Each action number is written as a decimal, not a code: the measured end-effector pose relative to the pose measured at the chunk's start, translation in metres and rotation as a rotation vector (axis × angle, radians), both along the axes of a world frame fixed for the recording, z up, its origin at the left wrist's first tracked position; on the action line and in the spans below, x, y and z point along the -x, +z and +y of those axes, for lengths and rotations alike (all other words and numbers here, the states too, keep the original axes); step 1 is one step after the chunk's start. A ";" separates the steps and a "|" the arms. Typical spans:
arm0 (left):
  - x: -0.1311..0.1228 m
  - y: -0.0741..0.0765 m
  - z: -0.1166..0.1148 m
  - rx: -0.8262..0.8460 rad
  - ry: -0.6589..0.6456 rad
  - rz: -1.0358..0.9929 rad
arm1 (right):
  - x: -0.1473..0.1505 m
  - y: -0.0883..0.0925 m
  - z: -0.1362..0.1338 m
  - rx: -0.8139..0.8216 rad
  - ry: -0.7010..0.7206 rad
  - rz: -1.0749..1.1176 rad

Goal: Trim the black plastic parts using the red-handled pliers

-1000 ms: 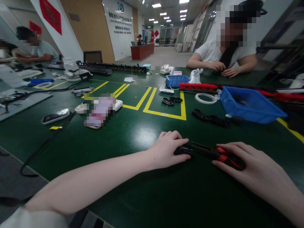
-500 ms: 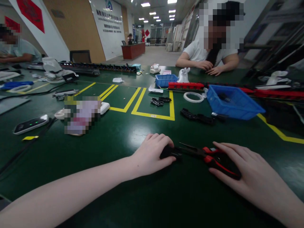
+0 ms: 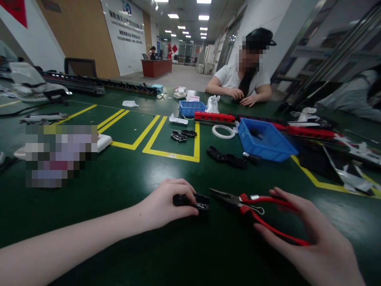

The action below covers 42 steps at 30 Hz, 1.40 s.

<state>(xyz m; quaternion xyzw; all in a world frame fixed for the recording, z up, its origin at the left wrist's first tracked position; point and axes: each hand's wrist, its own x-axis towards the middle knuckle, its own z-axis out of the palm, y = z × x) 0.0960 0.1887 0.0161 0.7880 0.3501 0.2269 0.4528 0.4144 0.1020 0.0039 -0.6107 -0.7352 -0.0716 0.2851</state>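
My left hand [image 3: 175, 200] is closed around a small black plastic part [image 3: 203, 201], holding it low at the table. Part of that piece is hidden under my fingers. In my right hand [image 3: 309, 234] are needle-nose pliers [image 3: 244, 201] with red and black handles. The handles are spread, and a wire spring shows between them. Their narrow jaws point left, a short gap from the black part. Beyond my hands, more black plastic parts [image 3: 226, 157] lie on the table, and other black pieces [image 3: 182, 136] sit inside a yellow tape outline.
The green table [image 3: 143, 250] carries yellow tape lines. A blue bin [image 3: 268, 149], a white ring [image 3: 223, 132], a smaller blue tray [image 3: 192, 108] and red strips [image 3: 214, 116] stand farther off. At left lies a blurred-out object [image 3: 65, 155]. A person [image 3: 241, 83] sits across the table.
The pliers have opened, their handles spreading in my right hand. My view has turned right, so the table's things appear farther left. My left hand still grips the black part.
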 end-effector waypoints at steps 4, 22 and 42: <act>-0.001 -0.003 0.002 0.033 -0.029 -0.041 | 0.002 0.007 -0.004 -0.121 0.069 -0.085; 0.007 -0.008 0.007 -0.104 0.004 0.012 | 0.024 -0.001 -0.019 0.295 -0.026 -0.189; 0.006 -0.019 0.012 -0.181 -0.040 -0.005 | 0.050 0.019 0.006 0.107 -0.121 0.736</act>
